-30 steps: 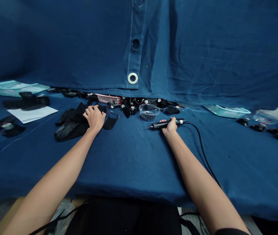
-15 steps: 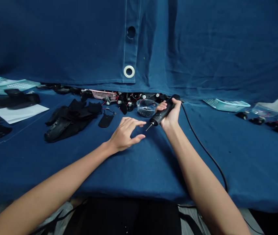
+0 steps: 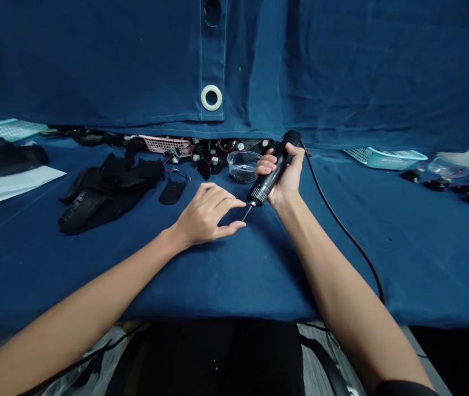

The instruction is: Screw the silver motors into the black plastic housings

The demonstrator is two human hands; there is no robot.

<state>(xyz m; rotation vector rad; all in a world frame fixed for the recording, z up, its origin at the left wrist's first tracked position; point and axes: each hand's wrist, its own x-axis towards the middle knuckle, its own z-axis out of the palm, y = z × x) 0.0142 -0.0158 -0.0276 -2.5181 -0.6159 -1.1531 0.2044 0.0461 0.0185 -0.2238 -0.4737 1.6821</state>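
- Right hand (image 3: 284, 177): clenched around a black corded electric screwdriver (image 3: 269, 176), which is slim and pen-shaped, with its thin metal bit (image 3: 247, 213) angled down and to the left, above the tabletop (image 3: 259, 280), which is covered in dark blue cloth.
- Left hand (image 3: 205, 215): released and empty, fingers loosely curved, resting near the tabletop's centre, its fingertips just beside the bit.
- Black cable (image 3: 341, 225): runs from the screwdriver's rear end, curving toward the near right edge of the tabletop.
- Lettering: none legible on the screwdriver at this size.
- Left of the hands: a heap of black fabric pieces (image 3: 106, 193), with a flat black teardrop-shaped piece (image 3: 172, 192) just beside it.
- Far edge, middle: a clear plastic bowl (image 3: 240, 168) of small dark parts, behind the screwdriver, beside black components with red wires (image 3: 213, 155) and a pink plastic basket (image 3: 165, 144).
- Far left: a white paper sheet (image 3: 14, 184) under black parts (image 3: 7, 157).
- Far right: a teal plastic basket (image 3: 385, 158) and clear plastic bags (image 3: 451, 166).
- Beyond the far edge: a hanging dark blue curtain (image 3: 94, 60) with a metal-ringed grommet (image 3: 211, 97).
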